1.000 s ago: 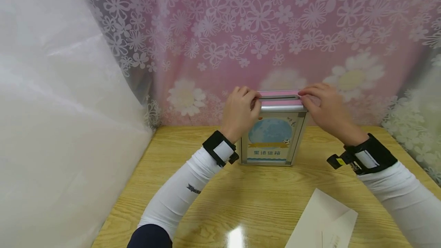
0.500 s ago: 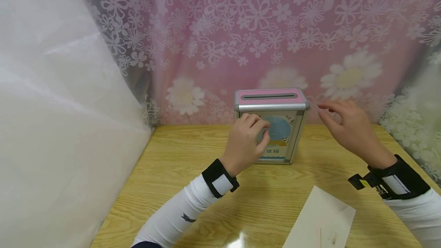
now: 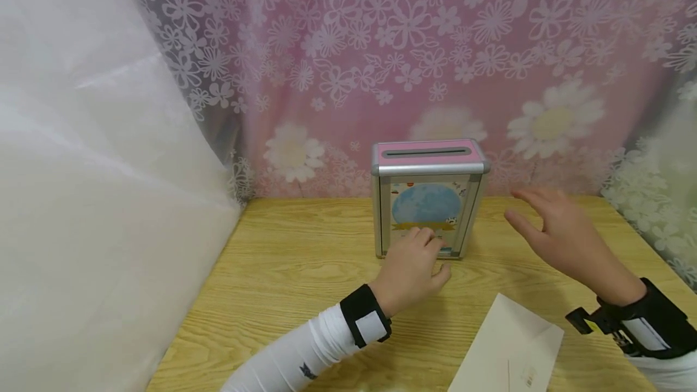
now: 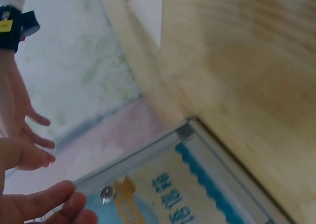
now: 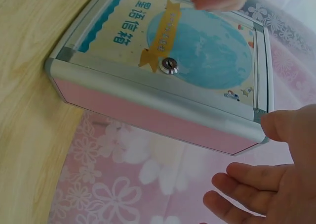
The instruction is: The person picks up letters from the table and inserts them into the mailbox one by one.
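A letter box [image 3: 432, 170] with a silver frame, pink sides and a slot in its pink top stands upright toward the back of the table. Its front carries a picture of a blue moon, and a round keyhole lock [image 5: 169, 66] shows in the right wrist view. My left hand [image 3: 415, 272] hovers in front of the box's lower part, fingers loosely bent and holding nothing. To the right of the box my right hand [image 3: 566, 241] is in the air, thumb and fingers spread apart. A cream envelope [image 3: 509, 343] lies on the table nearer to me.
The wood-grain table [image 3: 283, 295] reaches back to a pink flowered curtain [image 3: 348, 77] close behind the box. A whitish sheet [image 3: 98, 168] hangs along the left side, and pale flowered cloth [image 3: 653, 198] along the right.
Both hands have left the top of the letter box. The left has come down and nearer in front of it; the right has moved away to the right and down. Box and envelope stay put.
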Demonstrator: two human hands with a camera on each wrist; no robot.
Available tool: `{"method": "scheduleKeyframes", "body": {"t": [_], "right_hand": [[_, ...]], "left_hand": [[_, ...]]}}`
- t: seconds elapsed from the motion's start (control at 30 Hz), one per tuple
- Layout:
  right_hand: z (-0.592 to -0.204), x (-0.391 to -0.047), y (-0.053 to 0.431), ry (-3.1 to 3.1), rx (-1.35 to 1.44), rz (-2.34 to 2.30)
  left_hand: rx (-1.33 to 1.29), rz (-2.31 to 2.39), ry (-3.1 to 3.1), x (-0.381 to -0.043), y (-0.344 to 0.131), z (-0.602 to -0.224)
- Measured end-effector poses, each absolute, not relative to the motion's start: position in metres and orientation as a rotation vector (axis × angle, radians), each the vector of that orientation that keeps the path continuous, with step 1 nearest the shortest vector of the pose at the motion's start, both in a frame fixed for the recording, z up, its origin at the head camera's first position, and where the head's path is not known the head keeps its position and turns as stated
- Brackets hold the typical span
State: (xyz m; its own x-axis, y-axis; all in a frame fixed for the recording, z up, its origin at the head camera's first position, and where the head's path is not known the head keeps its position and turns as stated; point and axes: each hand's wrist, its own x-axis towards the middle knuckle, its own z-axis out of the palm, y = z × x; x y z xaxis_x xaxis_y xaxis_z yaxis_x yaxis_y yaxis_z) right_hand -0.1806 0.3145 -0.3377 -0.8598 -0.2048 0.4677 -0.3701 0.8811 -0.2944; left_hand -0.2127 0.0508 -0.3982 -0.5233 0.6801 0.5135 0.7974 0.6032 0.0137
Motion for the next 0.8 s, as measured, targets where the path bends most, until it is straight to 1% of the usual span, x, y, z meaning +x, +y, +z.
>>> {"method": "scheduleKeyframes", "body": {"t": [0.23, 0.43, 0.67, 0.8], "right_hand": [[-0.351, -0.167, 0.312, -2.776, 0.397, 0.532], [-0.361, -0.162, 0.312, -2.8, 0.402, 0.531], [-0.377, -0.156, 0.315, -2.797, 0.418, 0.516], [-0.388, -0.152, 0.316, -2.819, 0.423, 0.498]], "left_hand": [[-1.3, -0.145, -2.546, -0.195, 0.065, -0.424], [-1.378, -0.085, -2.661, -0.181, 0.075, -0.445], [-1.454, 0.108, -2.884, -0.156, 0.092, -0.462], [-1.46, 0.253, -2.891, -0.146, 0.099, -0.468]]}}
